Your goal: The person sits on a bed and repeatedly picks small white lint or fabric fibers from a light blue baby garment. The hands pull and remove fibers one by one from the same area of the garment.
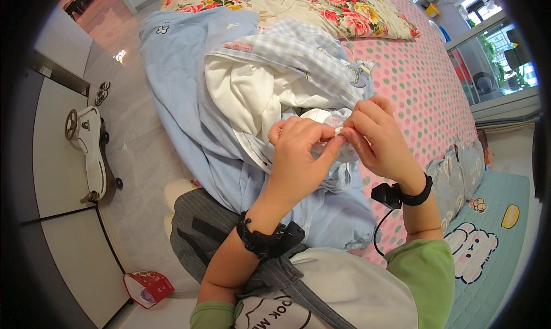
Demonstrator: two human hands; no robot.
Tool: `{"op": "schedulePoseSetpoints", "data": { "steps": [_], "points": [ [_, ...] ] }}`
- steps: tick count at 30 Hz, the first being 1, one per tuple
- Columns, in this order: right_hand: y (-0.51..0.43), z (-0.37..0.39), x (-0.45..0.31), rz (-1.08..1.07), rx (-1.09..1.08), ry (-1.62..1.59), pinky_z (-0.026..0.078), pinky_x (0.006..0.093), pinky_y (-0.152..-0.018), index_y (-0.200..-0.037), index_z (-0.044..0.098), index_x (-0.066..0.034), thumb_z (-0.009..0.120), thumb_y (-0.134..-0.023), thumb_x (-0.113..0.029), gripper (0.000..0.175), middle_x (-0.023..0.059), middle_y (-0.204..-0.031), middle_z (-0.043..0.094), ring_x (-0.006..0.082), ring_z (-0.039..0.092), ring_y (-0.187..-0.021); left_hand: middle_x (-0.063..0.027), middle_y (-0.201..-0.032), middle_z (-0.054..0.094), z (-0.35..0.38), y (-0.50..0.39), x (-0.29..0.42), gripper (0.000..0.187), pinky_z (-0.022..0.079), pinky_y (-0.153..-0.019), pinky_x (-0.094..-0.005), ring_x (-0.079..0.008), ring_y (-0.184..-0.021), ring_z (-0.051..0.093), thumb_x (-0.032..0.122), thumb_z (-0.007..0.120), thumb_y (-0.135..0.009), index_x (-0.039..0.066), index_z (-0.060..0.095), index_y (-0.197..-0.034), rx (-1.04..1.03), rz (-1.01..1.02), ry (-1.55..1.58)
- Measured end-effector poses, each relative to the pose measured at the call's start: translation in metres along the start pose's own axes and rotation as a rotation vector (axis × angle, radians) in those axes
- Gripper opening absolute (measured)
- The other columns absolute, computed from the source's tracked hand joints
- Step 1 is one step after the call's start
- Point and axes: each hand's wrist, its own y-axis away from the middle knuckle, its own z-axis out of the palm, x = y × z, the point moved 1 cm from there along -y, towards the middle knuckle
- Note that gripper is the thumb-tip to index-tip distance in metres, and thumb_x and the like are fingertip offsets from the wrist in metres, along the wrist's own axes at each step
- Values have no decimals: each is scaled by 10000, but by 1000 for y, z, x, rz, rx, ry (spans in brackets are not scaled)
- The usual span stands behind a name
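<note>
My left hand (301, 152) and my right hand (372, 135) meet at their fingertips over the bedding. Between them they pinch a small white strip (338, 131), too small to tell whether it is a tie or a tab. Just behind the fingers bulges pale printed fabric (335, 120), partly covered by my hands. Heaped around it is a blue-and-white checked cover (284, 49) with its white inner side (245, 92) turned up. Underneath, a light blue cloth (172, 70) spreads across the bed's edge and over my lap.
A floral quilt (353, 10) lies at the far end of the pink dotted bed sheet (413, 83). Grey printed fabric (467, 165) and a teal bear-print mat (486, 217) are at right. On the floor at left stand a white ride-on car (92, 156) and a red bag (150, 288).
</note>
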Motion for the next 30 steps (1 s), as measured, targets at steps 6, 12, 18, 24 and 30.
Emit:
{"op": "schedulePoseSetpoints", "data": {
  "steps": [6,12,18,24,30],
  "points": [
    [6,-3,-11,77,-6,2,388,384,-839,-838,591,-66,685,-833,-86,96,67,-784,511,254,512,-772,8,-862,654,10,4,0,135,299,-891,-355,-175,-827,561,209,718,-858,91,659,-884,140,-27,-14],
    [10,-3,-28,-73,69,426,437,399,-860,-833,632,-75,692,-744,-77,108,37,-823,544,218,542,-822,6,-857,636,14,6,2,99,292,-901,-367,-182,-867,560,195,678,-888,105,638,-890,96,-147,17],
    [-3,-14,-19,-422,37,554,459,398,-894,-823,637,-104,645,-713,-96,111,5,-891,575,210,561,-880,-4,-861,608,9,3,18,128,292,-942,-425,-205,-917,553,92,685,-803,113,637,-919,71,98,-361],
    [-23,-31,-14,-597,-173,418,471,350,-807,-867,601,-123,640,-733,-96,142,-7,-857,575,173,580,-834,-11,-855,602,-6,-4,20,168,296,-947,-447,-217,-915,552,27,672,-745,102,640,-891,-140,136,-331],
    [-36,-23,15,167,-500,-619,447,291,-727,-1217,418,-47,700,-751,70,557,42,-837,587,182,594,-787,-20,-835,619,-13,-9,11,81,288,-1008,-442,-226,-915,553,56,658,-800,86,663,-875,-278,146,-172]
  ]
}}
